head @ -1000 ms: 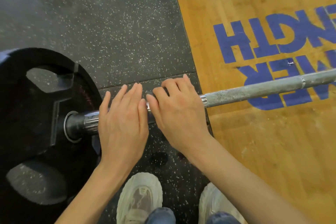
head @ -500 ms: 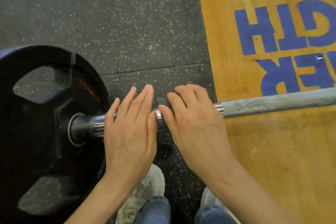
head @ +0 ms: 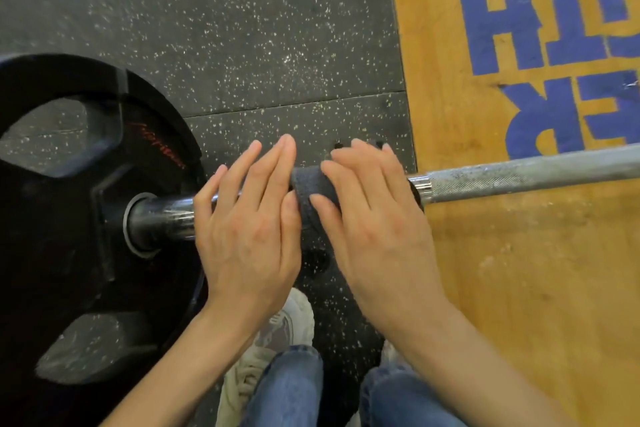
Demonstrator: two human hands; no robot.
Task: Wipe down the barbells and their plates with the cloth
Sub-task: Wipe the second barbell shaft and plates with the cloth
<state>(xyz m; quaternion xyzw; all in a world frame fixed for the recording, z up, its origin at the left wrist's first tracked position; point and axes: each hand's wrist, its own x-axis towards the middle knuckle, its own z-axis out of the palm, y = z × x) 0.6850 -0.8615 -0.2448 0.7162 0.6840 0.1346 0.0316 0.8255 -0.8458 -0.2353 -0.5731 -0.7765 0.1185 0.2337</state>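
A barbell [head: 519, 175] is seen lying across the middle of the frame, its knurled grey shaft running off the right edge over a yellow wooden platform [head: 519, 288] painted with blue letters. At the left of the frame a black plate [head: 62, 218] with cut-out grip holes is mounted on the bar's shiny sleeve [head: 162, 215]. A dark grey cloth [head: 311, 189] is wrapped over the sleeve at the centre of the frame, between the two hands.

The left hand [head: 249, 236] is laid flat on the sleeve just right of the plate, fingers straight and held close together, pointing toward the top of the frame; whether cloth lies beneath it cannot be told. The right hand [head: 377, 229] is pressed on the cloth beside it, fingers extended and only slightly bent over the bar, the thumb resting on the cloth. The two hands are nearly touching.

Black speckled rubber flooring [head: 242, 28] is seen under the plate and across the upper left. At the bottom centre, pale shoes [head: 280, 329] and blue jeans [head: 294, 388] are visible below the forearms.
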